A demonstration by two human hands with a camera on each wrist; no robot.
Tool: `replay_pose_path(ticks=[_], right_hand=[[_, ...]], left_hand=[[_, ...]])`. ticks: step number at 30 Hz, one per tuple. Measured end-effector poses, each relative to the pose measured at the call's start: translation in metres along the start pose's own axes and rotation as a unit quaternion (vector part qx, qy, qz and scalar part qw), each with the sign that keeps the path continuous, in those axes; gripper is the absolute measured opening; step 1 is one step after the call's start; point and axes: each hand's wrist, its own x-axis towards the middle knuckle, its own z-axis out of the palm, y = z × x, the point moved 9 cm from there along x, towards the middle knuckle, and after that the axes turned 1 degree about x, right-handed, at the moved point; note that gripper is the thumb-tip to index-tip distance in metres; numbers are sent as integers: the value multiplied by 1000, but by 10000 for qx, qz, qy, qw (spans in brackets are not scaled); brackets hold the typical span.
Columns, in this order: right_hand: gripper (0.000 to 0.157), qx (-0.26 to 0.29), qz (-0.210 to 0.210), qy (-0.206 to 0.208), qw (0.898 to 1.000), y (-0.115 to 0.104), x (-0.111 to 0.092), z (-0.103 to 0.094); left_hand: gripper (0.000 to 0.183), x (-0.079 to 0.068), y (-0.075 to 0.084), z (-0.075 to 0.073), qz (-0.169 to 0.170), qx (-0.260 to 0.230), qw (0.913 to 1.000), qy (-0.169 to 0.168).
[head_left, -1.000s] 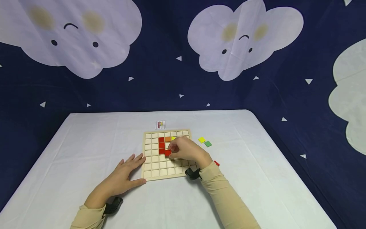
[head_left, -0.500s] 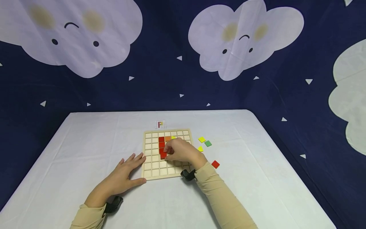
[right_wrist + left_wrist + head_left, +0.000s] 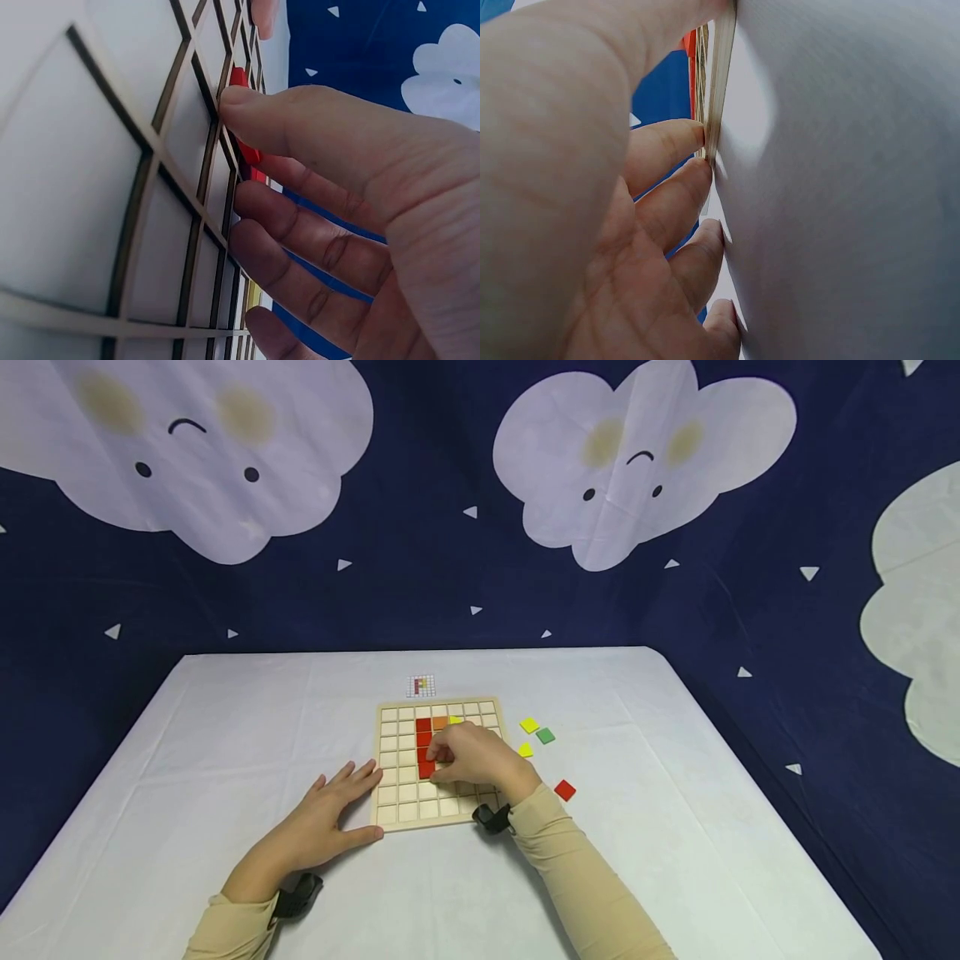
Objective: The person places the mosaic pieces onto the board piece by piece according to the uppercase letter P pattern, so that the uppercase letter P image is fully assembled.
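A wooden grid board point(image 3: 408, 794) lies on the table. A column of red square tiles point(image 3: 423, 725) stands on it, with an orange tile point(image 3: 440, 723) and a partly hidden yellow tile point(image 3: 455, 720) beside the top one. At the column's lower end my right hand point(image 3: 480, 753) pinches a red tile point(image 3: 426, 770) between thumb and fingers. That tile point(image 3: 251, 154) is tilted in the right wrist view, with one edge near the grid. My left hand point(image 3: 326, 817) rests at the board's left edge, fingers spread, thumb at the lower left corner.
Right of the board lie loose tiles: two yellow point(image 3: 529, 725), one green point(image 3: 545, 736) and one red point(image 3: 565, 790). Behind the board is a small printed pattern card point(image 3: 421, 686). A dark blue cloud-print cloth point(image 3: 420, 602) hangs behind the white table point(image 3: 675, 860).
My right hand has moved left with the red tile, from the neighbouring column to the foot of the red column. A loose yellow tile and the loose red one have come into fuller view.
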Motion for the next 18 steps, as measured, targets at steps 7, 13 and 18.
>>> replay_pose_path(ticks=[7,13,18], right_hand=[[19,97,78,-52,9999,-1,-1,1],[17,35,13,-22,10000,-1,0,1],[16,-48,-40,-14,10000,-2,0,0]], left_hand=[[86,-1,-1,1,-15,-11,10000,-8],[86,-1,-1,1,3,-14,10000,-7],[86,-1,-1,0,6,6,10000,-8]])
